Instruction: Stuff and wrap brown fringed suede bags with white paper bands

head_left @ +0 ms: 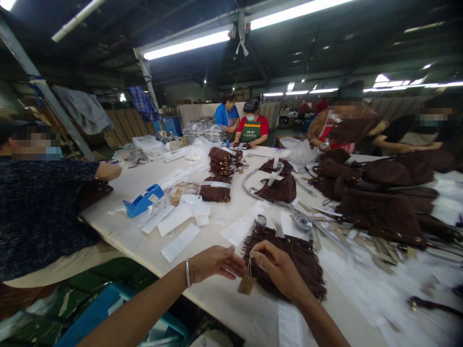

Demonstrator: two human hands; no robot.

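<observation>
A small brown hang tag point(247, 285) dangles on a white string from the pinched fingers of my right hand point(278, 265). My left hand point(217, 262), with a silver bracelet at its wrist, is beside the tag, its fingers stretched out and holding nothing. Under and behind my right hand a dark brown fringed bag point(302, 262) lies flat on the white table point(224, 294). At the bag's top edge are a wrapped roll of strap point(303, 222) and pale paper strips. Part of the bag is covered by my right hand.
A blue tape dispenser point(143, 200) and white paper slips point(180, 242) lie to the left. Stacked fringed bags point(220, 164) stand farther back. Brown bags point(379, 212) pile up on the right. A blue bin point(90, 313) is below the table edge. Several co-workers surround the table.
</observation>
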